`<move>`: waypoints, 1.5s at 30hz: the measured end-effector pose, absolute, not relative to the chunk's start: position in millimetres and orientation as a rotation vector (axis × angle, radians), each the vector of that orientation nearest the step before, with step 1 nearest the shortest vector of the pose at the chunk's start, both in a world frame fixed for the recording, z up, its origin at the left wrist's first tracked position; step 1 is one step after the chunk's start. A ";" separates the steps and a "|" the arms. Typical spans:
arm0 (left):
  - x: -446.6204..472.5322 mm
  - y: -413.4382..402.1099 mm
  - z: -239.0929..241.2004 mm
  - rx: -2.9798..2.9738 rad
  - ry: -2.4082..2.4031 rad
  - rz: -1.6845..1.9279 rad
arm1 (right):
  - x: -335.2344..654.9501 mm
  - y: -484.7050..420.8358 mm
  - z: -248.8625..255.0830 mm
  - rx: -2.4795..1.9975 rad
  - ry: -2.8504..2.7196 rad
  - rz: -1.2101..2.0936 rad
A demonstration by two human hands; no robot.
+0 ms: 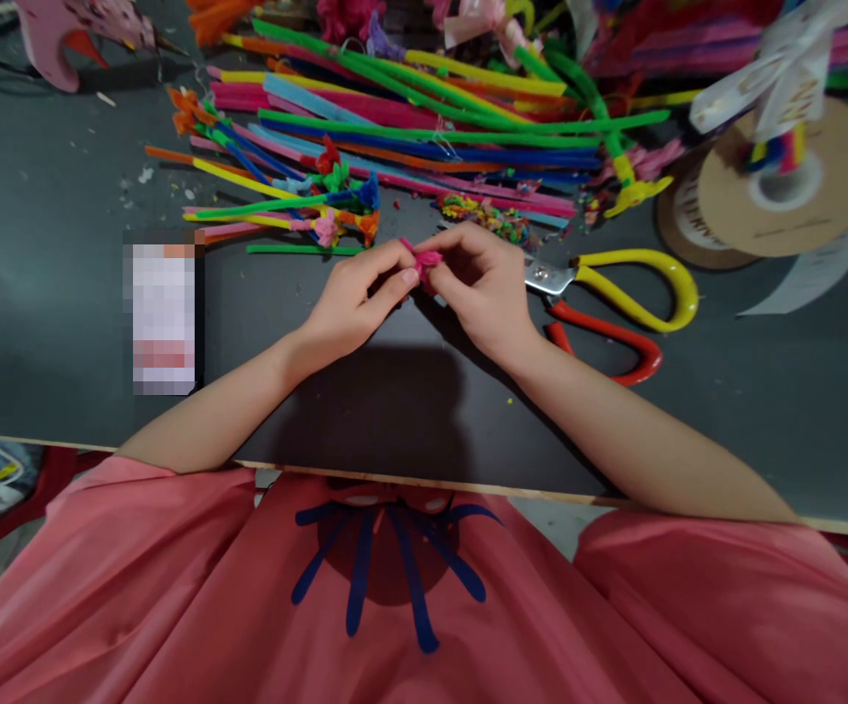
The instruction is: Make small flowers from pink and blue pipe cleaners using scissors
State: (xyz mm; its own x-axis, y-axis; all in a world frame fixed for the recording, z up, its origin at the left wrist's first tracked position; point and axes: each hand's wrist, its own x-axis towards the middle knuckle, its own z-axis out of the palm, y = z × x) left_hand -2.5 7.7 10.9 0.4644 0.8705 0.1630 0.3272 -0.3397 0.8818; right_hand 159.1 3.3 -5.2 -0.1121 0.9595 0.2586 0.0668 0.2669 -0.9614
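Between my fingertips is a small, bent piece of bright pink pipe cleaner. My left hand pinches its left side between thumb and forefinger. From the other side, my right hand grips it with thumb and fingers, and part of the piece is hidden behind them. Just right of my right hand lies a pair of scissors with one yellow and one red handle; its blades are mostly covered by that hand. Beyond my hands sits a pile of tiny coloured clippings.
Long coloured pipe cleaners lie across the back, with small pipe-cleaner flowers in front. A ribbon spool stands at right, a pink glue gun at back left. A blurred phone-like object lies left, near the table edge.
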 end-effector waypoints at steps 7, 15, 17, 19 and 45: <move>-2.1 8.5 11.2 1.819 0.986 0.820 | 159.0 3.3 -3.9 -1.026 -1.458 1.057; -2.3 8.6 11.7 1.817 0.983 0.833 | 159.3 3.3 -3.8 -1.028 -1.456 1.068; -2.7 8.8 11.4 1.814 0.976 0.839 | 159.4 3.5 -3.6 -1.034 -1.458 1.070; -3.0 8.9 11.1 1.812 0.966 0.849 | 159.6 3.5 -3.3 -1.039 -1.458 1.067; -5.4 11.1 9.8 1.751 0.919 0.855 | 159.9 3.1 -3.8 -1.043 -1.468 1.111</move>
State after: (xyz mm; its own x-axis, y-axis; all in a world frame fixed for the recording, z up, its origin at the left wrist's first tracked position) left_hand -5.4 11.1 9.8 0.4736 0.8688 0.1443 0.2068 -0.2690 0.9407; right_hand 159.9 3.1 -3.8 -0.1493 0.9683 0.2003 0.0702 0.2124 -0.9747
